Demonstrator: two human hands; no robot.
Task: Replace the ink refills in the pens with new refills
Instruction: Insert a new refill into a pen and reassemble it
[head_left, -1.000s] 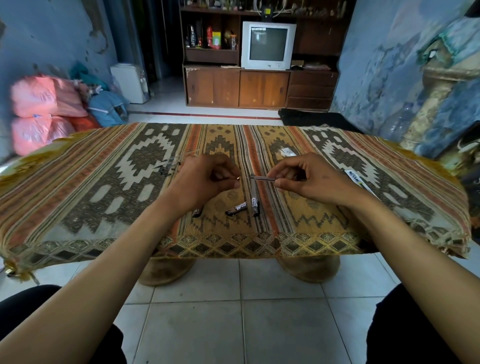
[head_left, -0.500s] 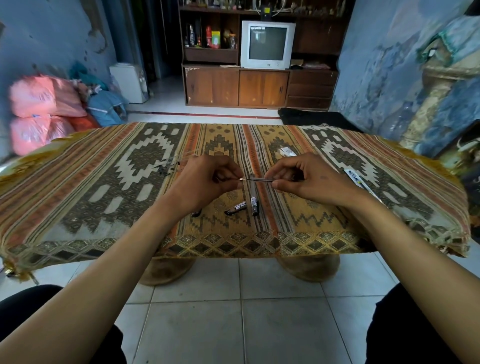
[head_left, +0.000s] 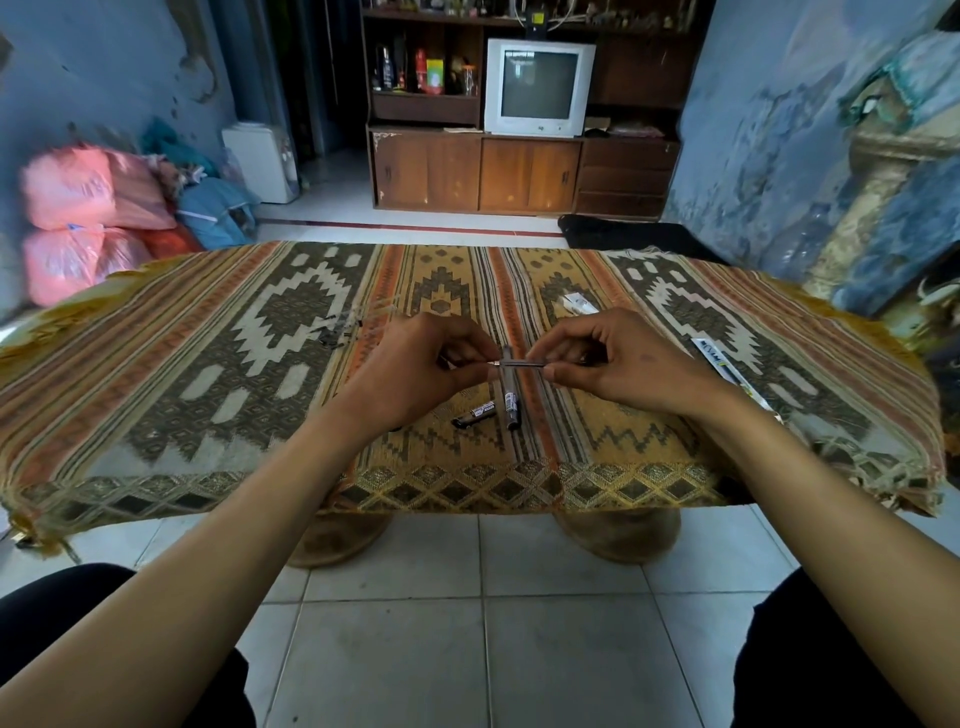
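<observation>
Refill held level between both my hands.
My left hand (head_left: 415, 371) pinches its tip, my right hand (head_left: 618, 366) grips the refill (head_left: 522, 365); pen barrel (head_left: 510, 400) lies on the cloth just beneath them.

Above the desk (head_left: 156, 395), near its front edge, the left grip (head_left: 415, 374) and right grip (head_left: 618, 364) pinch opposite ends of a thin refill (head_left: 522, 364) held level between them. Directly below lie a pen barrel (head_left: 510, 400) and a shorter pen piece (head_left: 475, 414). Clear refills (head_left: 358, 325) lie left; a packet (head_left: 727, 371) lies toward the right edge.
</observation>
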